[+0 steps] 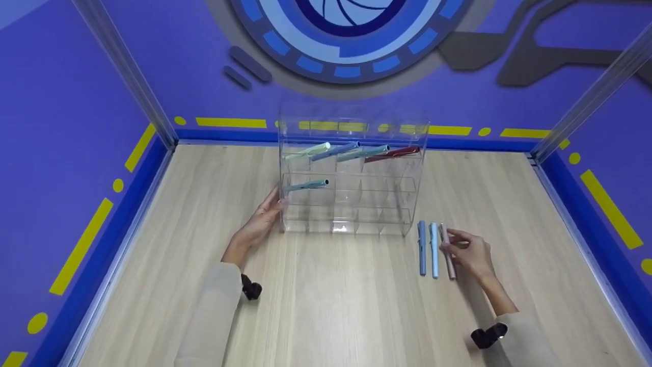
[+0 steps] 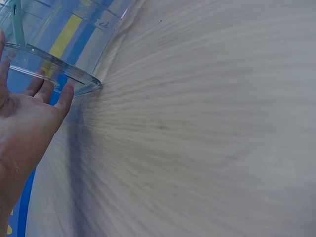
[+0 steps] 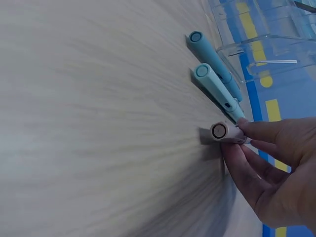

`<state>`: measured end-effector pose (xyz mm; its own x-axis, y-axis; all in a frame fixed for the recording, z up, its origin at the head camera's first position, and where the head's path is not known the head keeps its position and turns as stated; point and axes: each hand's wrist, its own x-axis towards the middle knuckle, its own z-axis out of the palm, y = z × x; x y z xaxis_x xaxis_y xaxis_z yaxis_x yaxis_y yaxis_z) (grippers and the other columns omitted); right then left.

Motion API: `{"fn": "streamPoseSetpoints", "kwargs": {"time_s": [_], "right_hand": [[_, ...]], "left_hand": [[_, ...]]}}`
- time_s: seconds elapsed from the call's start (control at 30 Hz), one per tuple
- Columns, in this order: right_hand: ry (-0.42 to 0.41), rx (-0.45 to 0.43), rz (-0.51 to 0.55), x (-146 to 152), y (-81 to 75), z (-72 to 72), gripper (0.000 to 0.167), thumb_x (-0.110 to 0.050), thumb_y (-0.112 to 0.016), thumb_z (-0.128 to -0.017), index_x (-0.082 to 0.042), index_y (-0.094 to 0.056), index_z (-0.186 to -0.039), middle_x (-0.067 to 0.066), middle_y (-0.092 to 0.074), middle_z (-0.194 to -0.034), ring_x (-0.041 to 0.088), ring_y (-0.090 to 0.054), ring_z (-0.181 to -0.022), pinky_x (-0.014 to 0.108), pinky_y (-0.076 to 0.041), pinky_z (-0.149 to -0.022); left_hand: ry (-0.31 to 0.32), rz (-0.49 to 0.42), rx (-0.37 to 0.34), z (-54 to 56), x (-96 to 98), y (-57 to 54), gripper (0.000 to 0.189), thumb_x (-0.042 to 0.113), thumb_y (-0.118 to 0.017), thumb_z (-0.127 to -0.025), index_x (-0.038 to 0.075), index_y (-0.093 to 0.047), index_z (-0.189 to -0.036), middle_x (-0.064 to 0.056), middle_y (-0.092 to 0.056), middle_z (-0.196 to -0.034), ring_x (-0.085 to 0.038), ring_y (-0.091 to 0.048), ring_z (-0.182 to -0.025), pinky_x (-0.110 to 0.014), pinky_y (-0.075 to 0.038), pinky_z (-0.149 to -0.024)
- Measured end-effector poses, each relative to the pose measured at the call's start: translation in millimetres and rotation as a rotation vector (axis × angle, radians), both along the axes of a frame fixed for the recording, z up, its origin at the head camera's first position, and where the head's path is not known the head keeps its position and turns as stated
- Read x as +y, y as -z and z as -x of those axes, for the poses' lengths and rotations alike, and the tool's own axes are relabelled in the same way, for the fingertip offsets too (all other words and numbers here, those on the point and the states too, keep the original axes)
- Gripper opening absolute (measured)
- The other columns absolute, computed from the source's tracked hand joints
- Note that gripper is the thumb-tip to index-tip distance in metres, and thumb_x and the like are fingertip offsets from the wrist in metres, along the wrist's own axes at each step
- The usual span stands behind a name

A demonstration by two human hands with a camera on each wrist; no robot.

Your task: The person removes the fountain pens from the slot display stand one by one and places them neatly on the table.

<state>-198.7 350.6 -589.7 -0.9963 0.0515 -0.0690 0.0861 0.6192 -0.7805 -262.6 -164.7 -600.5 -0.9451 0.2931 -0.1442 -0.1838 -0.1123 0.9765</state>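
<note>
My left hand (image 1: 260,221) holds the left side of a clear acrylic pen rack (image 1: 349,224), its fingers against the side panel (image 2: 91,81). Between the thumb and fingers of my right hand (image 1: 471,253) is a dusty-pink pen (image 1: 450,262), pinched and standing nearly end-on in the right wrist view. Just left of it lie a light-blue pen (image 1: 434,250) and a grey-blue pen (image 1: 422,248), side by side on the table. In the rack's upper tier rest a pale-green pen (image 1: 316,150), a blue pen (image 1: 338,151), a teal pen (image 1: 367,153) and a dark-red pen (image 1: 395,154). Another teal pen (image 1: 308,185) sits in the tier below, far left.
The rack stands on a wood-grain table (image 1: 326,306) near the back wall. Blue-purple panels with yellow marks enclose the table at the back and both sides, with metal posts (image 1: 127,66) at the corners. Black wrist cameras (image 1: 250,287) are on both sleeves.
</note>
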Motion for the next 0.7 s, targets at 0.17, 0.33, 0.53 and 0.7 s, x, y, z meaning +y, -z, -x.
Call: {"fn": "streamPoseSetpoints", "kwargs": {"time_s": [0.17,0.33,0.53,0.7], "right_hand": [[0.000,0.050,-0.087,-4.1,0.1,0.3,0.043,-0.005,-0.071,-0.095,0.008,-0.060,-0.135,0.031,-0.068,-0.117,0.039,-0.072,-0.101,0.014,-0.057,-0.061],[0.005,0.066,-0.112,-5.2,0.4,0.9,0.043,-0.005,-0.069,-0.095,0.010,-0.060,-0.134,0.031,-0.069,-0.114,0.039,-0.072,-0.099,0.013,-0.056,-0.059],[0.012,0.073,-0.102,-3.6,0.9,3.8,0.040,-0.004,-0.069,-0.096,0.010,-0.061,-0.132,0.028,-0.070,-0.107,0.034,-0.072,-0.091,0.014,-0.055,-0.056],[0.006,0.053,-0.105,-2.6,0.2,4.8,0.042,-0.007,-0.068,-0.097,0.010,-0.060,-0.134,0.028,-0.069,-0.109,0.032,-0.072,-0.093,0.016,-0.057,-0.058]], "left_hand": [[0.004,0.012,-0.008,0.2,0.0,0.5,0.072,0.035,-0.049,-0.109,0.025,-0.007,-0.166,0.000,0.002,-0.175,-0.020,0.002,-0.162,-0.040,-0.003,-0.133],[0.017,-0.014,0.000,1.3,0.1,-0.1,0.071,0.033,-0.048,-0.110,0.024,-0.006,-0.166,0.000,0.002,-0.175,-0.020,0.003,-0.162,-0.040,-0.002,-0.133],[0.015,-0.002,-0.022,3.1,2.8,-2.2,0.065,0.030,-0.042,-0.112,0.029,-0.006,-0.166,0.003,0.003,-0.175,-0.018,0.005,-0.162,-0.039,-0.002,-0.133],[0.008,0.006,-0.023,1.6,2.3,0.1,0.067,0.034,-0.045,-0.111,0.030,-0.008,-0.166,0.004,0.004,-0.175,-0.017,0.005,-0.162,-0.038,-0.001,-0.133]]}}
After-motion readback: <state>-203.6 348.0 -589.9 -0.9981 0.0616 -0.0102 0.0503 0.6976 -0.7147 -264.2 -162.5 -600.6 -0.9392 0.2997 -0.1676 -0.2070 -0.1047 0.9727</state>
